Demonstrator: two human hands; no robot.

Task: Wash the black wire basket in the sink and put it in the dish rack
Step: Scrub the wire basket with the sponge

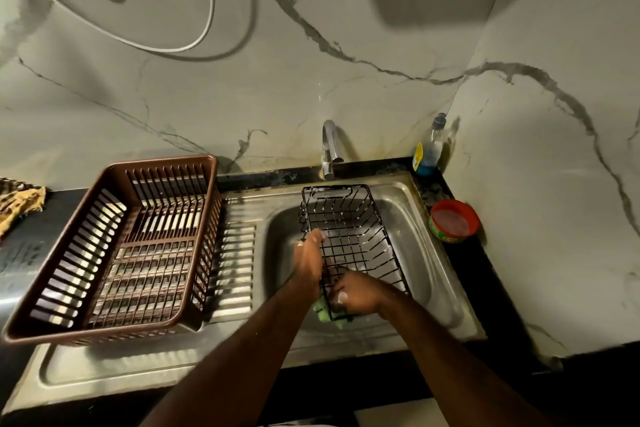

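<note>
The left hand has a grip on the left rim of the black wire basket, fingers curled over the top wire. The right hand has a grip on a green sponge and presses it on the near end of the basket. Both hands have white soap on them.

The basket sits inside the sink, tipped a little, with its far end under the tap. No water shows at the tap.

I think the basket is light, since it is only thin wire with big gaps. It looks stiff, so it should keep its shape when picked up. The wires look wet and soapy, so it could slip. The thick top rim is a good place to hold it, and the far end has a cut-out that looks like a handle. Fingers can hook through the gaps too. It does not look easy to break.

Now the room, big things first. The wall is pale marble with grey lines, and a white cable and a black cable hang on it. The bench is dark and carries the steel sink, which looks shiny and wet. The steel draining side has ridges. The brown plastic dish rack sits on it, just left of the sink bowl. A yellow cloth lies at the far left. A red tub of dish soap sits right of the sink. A bottle with blue liquid stands in the back corner.
</note>
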